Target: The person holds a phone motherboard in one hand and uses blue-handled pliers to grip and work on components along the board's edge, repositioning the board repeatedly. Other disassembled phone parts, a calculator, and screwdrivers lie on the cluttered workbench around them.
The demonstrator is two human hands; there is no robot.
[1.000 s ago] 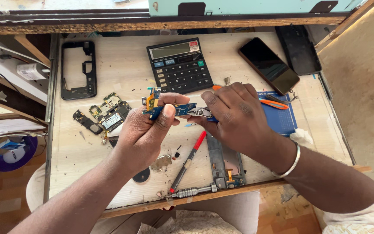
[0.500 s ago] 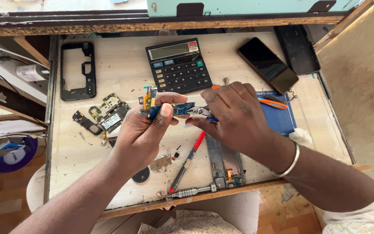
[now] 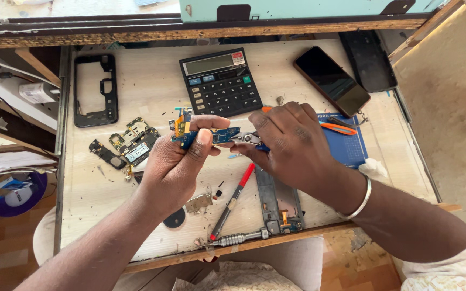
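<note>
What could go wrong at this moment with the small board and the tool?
The left hand pinches the thin blue circuit board by one end while the right hand works metal tweezers at the other; a slip might bend or scratch it. Loose bits on the worktop could easily scatter.

Surface: a pale wooden tray (image 3: 136, 86) is carrying everything.
Beyond the hands: a black calculator (image 3: 220, 82) and a dark phone (image 3: 331, 80) are lying flat.
Left of the hands: a phone frame (image 3: 95, 89) and circuit boards (image 3: 134, 142) are resting.
Below the hands: a red screwdriver (image 3: 232, 201) is lying.
</note>
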